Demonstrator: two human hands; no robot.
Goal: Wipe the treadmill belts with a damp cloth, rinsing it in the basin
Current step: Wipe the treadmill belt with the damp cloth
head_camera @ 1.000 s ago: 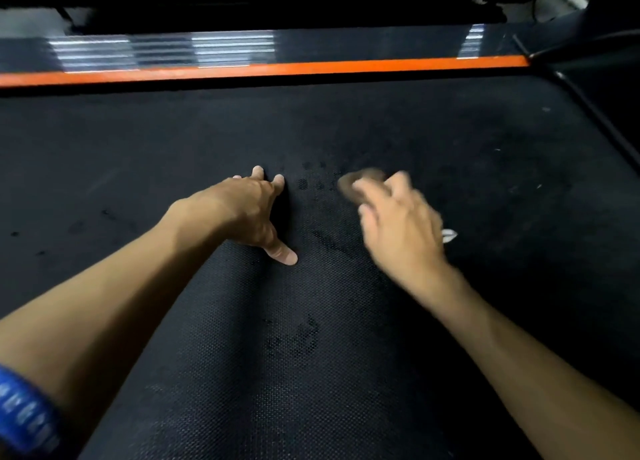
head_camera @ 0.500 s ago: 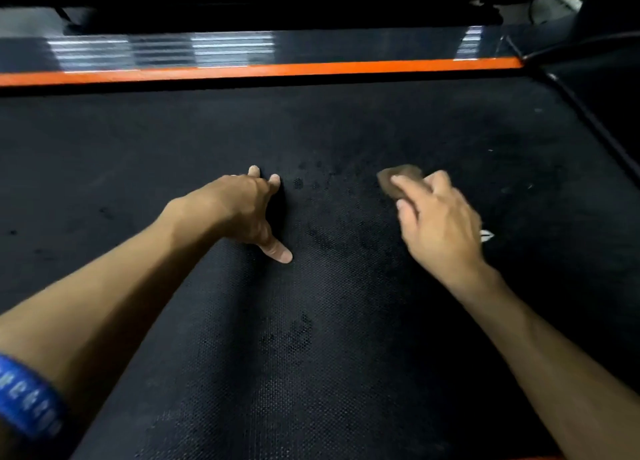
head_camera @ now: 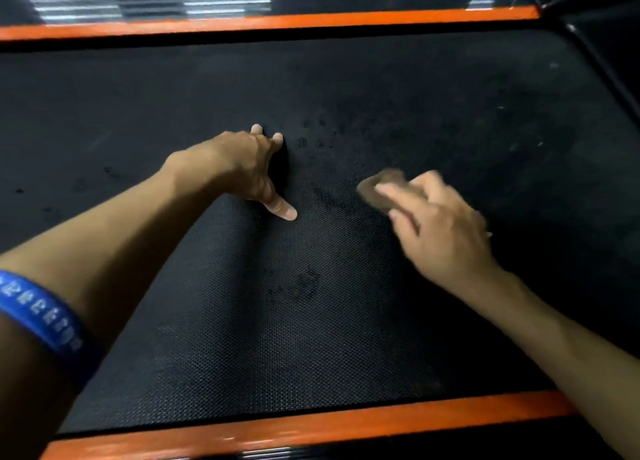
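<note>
Matt, dimpled rubbery belt point(head_camera: 242, 338); glossy orange rails point(head_camera: 277, 21); soft brown cloth point(head_camera: 377, 191)

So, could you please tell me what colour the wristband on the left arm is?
Blue with pale lettering, on the wristband, seen in the head view.

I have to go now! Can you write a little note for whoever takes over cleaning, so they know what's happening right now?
Left hand: fingers and thumb braced on the treadmill belt, holding nothing.
Right hand: presses the brown cloth onto the belt mid-wipe, blurred.
Done: cannot tell how much is wiped.
Left: dark spots show on the belt. No basin in view for rinsing.
</note>
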